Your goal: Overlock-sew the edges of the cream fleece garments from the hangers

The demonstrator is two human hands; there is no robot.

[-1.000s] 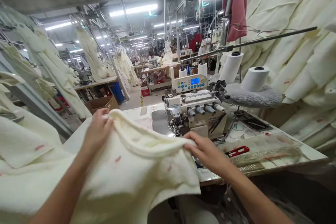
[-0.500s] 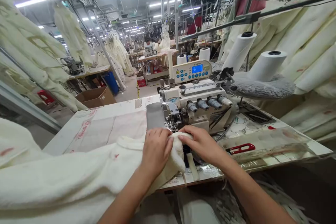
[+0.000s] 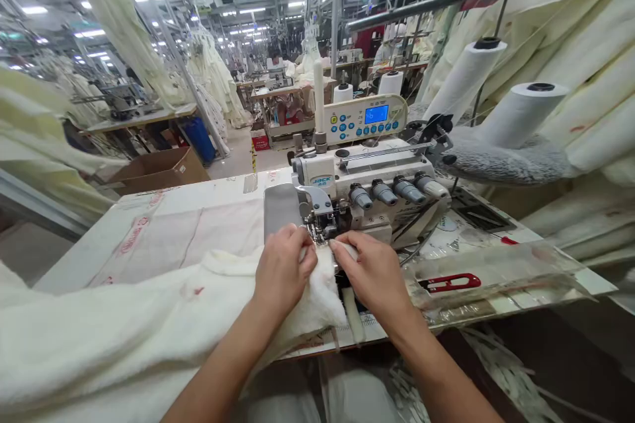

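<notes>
Fabric (image 3: 149, 317) at overlocker (image 3: 377, 195), papered worktable (image 3: 198, 225), hanging garments (image 3: 585, 46)

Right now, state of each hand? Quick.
Left hand: closed, pinching the cream fabric at the overlock machine.
Right hand: closed, pinching the same fabric's edge just in front of the machine.

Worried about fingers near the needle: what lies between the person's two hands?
In the head view, a fold of cream fabric lies between the left hand and right hand, just before the sewing machine's presser foot.
</notes>
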